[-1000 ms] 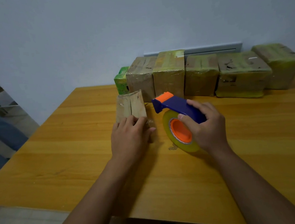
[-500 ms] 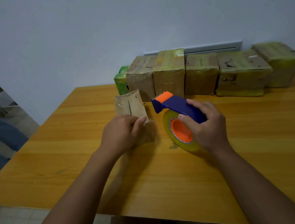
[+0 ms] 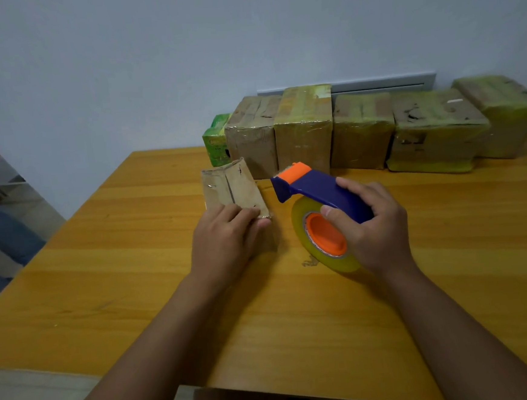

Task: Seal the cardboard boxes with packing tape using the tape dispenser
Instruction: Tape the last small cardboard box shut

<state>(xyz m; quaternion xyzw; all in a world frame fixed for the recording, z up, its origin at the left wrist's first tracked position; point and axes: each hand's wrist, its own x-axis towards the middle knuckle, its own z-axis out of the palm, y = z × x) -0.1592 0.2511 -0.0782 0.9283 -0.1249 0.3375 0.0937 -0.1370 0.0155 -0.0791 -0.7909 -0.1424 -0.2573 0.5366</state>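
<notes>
Steadying a small cardboard box point(image 3: 234, 191) near the middle of the worktop point(image 3: 104, 275), just in front of a row of already taped boxes point(image 3: 360, 129) lined up along the wall. Resting the left hand point(image 3: 227, 237) over the near end of the box, fingers lying fairly flat across the top and bending slightly over the near right corner, pressing rather than clenching. Grasping the tape dispenser point(image 3: 315, 189) in the right hand point(image 3: 375, 229), fingers curled round the blue handle and the thumb lying by the orange hub of the tape roll point(image 3: 319, 249). Holding the dispenser just beside the box on its right, apart from it, orange cutter end pointing toward the box.

Probably setting up to lay a strip along the centre seam that shows as a dark line on the top of the box. For doing this well: keeping the flaps pushed down and closed with the left hand; planting the free tape end a little way down one side face before pulling; drawing the dispenser straight along the seam with steady downward pressure; moving the left hand clear of the tape path while still pinning the box, since so light a box is likely to slide or tip; tilting the cutter down for a clean tear at the far side.

Both forearms reaching forward from the near edge, left wrist straight, right wrist cocked inward. Whether a loose tape end is ready at the cutter: too small to tell.
</notes>
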